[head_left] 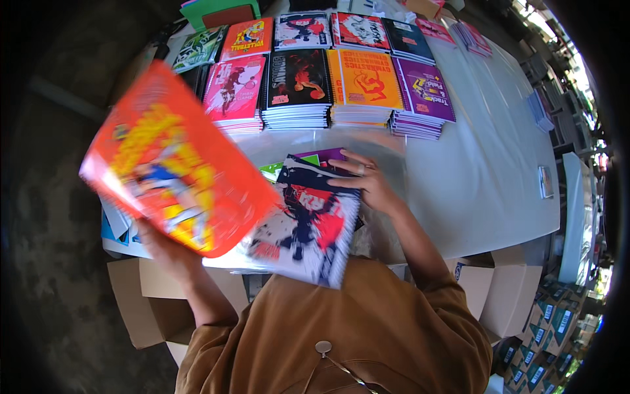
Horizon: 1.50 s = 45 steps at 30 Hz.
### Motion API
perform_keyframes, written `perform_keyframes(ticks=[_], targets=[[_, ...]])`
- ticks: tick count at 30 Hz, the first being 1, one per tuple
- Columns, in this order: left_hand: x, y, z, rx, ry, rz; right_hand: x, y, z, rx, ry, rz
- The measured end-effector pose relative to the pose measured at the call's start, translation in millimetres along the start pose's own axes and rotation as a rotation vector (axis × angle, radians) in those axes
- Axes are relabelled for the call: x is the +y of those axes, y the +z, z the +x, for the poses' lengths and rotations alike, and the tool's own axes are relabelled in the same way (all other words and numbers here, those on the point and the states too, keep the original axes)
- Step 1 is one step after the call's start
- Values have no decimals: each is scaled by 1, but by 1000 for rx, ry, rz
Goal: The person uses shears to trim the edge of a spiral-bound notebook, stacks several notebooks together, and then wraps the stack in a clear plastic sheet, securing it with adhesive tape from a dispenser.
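Note:
My left hand (167, 249) grips the lower edge of an orange-red notebook (187, 164), raised at the left and slightly blurred. A yellow and blue sports figure fills its cover. In front of me, a spiral notebook (305, 226) with a navy, white and red cover lies tilted, its lower end reaching past the table edge. Across its upper right corner rest the outstretched, spread fingers of my right hand (371, 184). Beneath that notebook, parts of a purple notebook (333, 156) and a green one (270, 171) show on the table.
Two rows of notebook stacks, including an orange one (364, 79) and a purple one (423, 92), line the far side of the white-covered table (479, 171). Open cardboard boxes stand below at left (134, 302) and right (512, 289). Small items lie near the right edge.

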<state>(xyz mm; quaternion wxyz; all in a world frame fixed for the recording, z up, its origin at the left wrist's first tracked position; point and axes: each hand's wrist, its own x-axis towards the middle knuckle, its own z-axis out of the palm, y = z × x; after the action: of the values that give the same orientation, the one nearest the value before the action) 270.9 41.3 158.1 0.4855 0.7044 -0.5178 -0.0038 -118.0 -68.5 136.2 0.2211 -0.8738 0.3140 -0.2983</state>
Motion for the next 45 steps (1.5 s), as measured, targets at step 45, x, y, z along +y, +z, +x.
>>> perform_keyframes(ticks=[45], targets=[[80,136,-87,-845,38,457,122,-51,142,131,-59,-479]])
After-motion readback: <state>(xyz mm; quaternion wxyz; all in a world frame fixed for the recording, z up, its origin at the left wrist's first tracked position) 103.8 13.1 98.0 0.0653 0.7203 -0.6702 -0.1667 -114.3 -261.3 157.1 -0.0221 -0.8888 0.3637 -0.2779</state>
